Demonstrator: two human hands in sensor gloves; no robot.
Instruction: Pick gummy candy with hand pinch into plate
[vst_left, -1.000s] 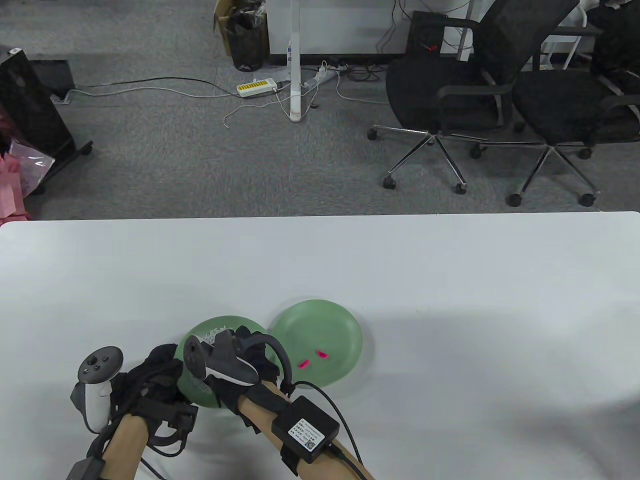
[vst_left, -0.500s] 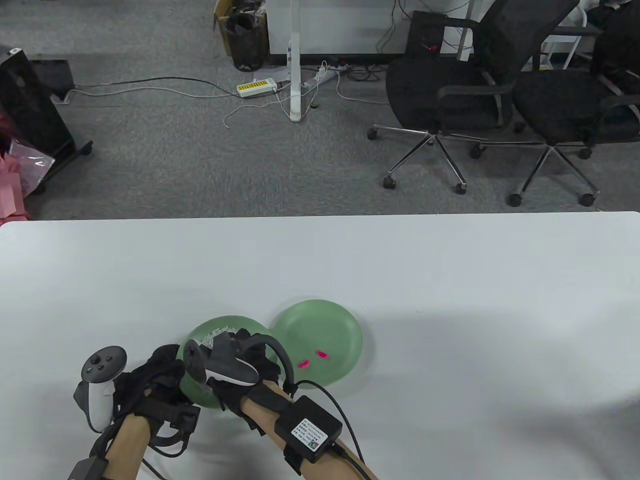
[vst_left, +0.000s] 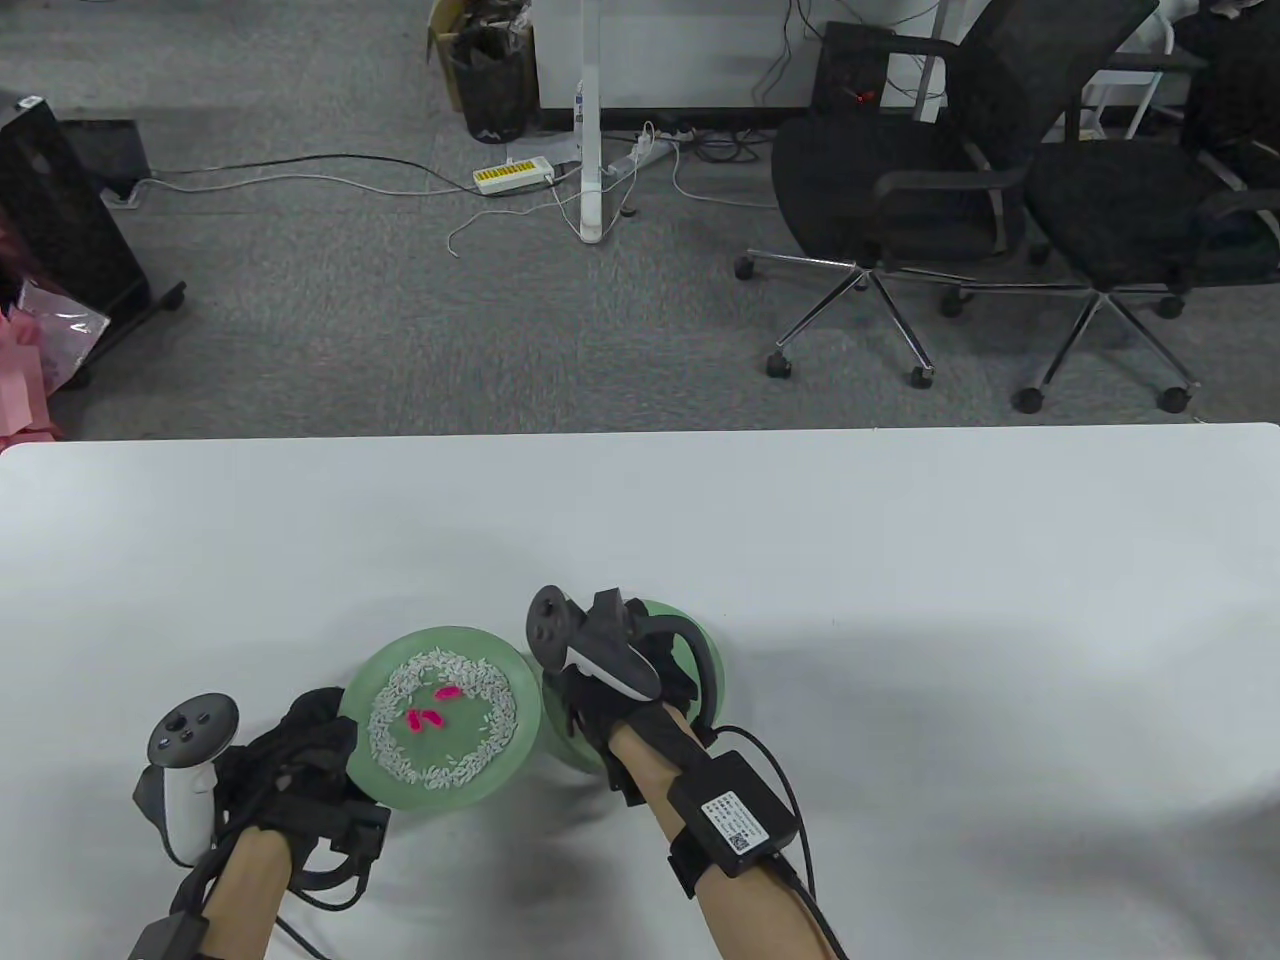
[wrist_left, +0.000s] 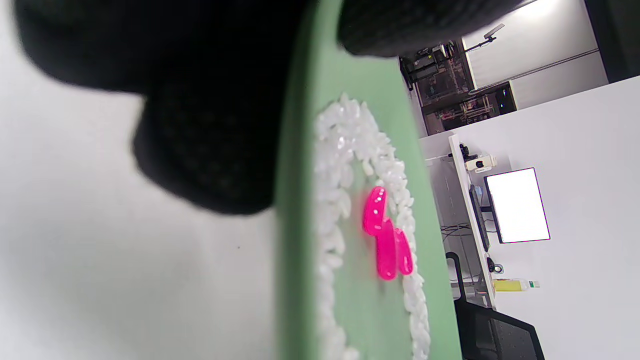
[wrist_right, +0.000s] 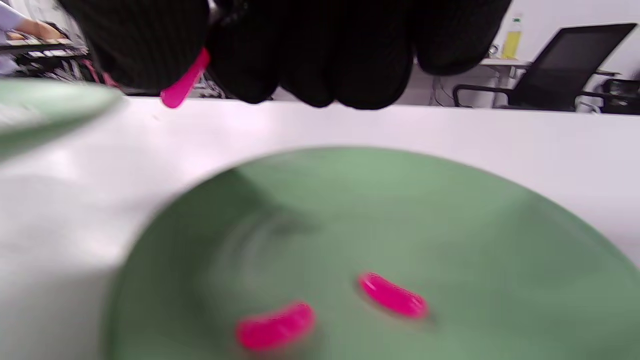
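Two green plates sit side by side near the table's front. The left plate (vst_left: 470, 795) holds a ring of white rice (vst_left: 400, 745) with three pink gummy candies (vst_left: 430, 715) inside it; they also show in the left wrist view (wrist_left: 385, 240). My left hand (vst_left: 330, 730) grips this plate's left rim (wrist_left: 295, 210). My right hand (vst_left: 600, 690) hovers over the right plate (vst_left: 560, 740) and hides most of it. In the right wrist view, its fingertips pinch a pink gummy (wrist_right: 182, 85) above that plate (wrist_right: 500, 240), where two gummies (wrist_right: 392, 295) lie.
The white table (vst_left: 900, 600) stretches wide to the right and back. Beyond its far edge are grey carpet, cables and two black office chairs (vst_left: 900, 180).
My right hand has moved from over the left plate to over the right plate, uncovering the rice and gummies. The left hand has stayed at the left plate's rim.
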